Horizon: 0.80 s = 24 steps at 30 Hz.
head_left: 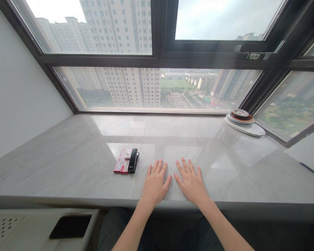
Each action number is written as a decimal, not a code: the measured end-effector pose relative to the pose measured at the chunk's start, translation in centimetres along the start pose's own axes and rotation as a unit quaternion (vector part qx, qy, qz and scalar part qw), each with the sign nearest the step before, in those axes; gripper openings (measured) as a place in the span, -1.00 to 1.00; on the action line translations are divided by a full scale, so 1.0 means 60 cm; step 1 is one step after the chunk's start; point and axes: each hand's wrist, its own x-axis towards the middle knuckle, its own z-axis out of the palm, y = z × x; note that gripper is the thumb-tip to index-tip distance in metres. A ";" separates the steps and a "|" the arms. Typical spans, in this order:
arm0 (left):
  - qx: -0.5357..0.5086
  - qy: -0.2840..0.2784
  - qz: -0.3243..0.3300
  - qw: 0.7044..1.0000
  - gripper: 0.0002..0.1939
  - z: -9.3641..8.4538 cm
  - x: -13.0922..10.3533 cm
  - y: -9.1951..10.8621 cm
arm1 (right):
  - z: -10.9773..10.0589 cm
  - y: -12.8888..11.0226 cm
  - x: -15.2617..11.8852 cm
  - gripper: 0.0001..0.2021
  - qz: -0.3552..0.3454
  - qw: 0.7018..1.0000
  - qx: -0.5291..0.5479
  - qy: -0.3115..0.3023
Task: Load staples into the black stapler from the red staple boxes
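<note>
Both palms rest flat on the grey marble sill (pixel 89 181), side by side near its front edge. My left hand (pixel 155 184) has its fingers spread and holds nothing. A short way to its left lies a black stapler (pixel 133 161), on or against red-and-white flat boxes (pixel 119 162); which of the two I cannot tell. A smaller white-and-red box (pixel 128 153) sits beside the stapler at the far end. My right hand (pixel 191 181) is also spread open and empty, with a narrow gap between the two thumbs.
At the back right corner stands a stack of plates and round pieces (pixel 240 118). A dark window frame (pixel 157 62) runs along the back. Below the sill at left is a pale cabinet (pixel 36 230) with a dark phone-like slab (pixel 70 226). A thin dark strip (pixel 312 170) lies far right.
</note>
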 end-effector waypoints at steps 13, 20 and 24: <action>-0.011 0.003 0.002 1.000 -0.43 0.000 0.001 -0.001 | -0.002 0.000 0.001 -0.37 -0.002 1.000 0.008 0.003; -0.007 -0.003 0.000 1.000 -0.44 -0.003 0.002 0.001 | -0.003 0.000 0.003 -0.38 0.002 1.000 0.009 -0.001; -0.008 0.001 0.001 1.000 -0.45 -0.002 0.002 0.001 | -0.002 0.000 0.002 -0.38 0.001 1.000 0.013 -0.002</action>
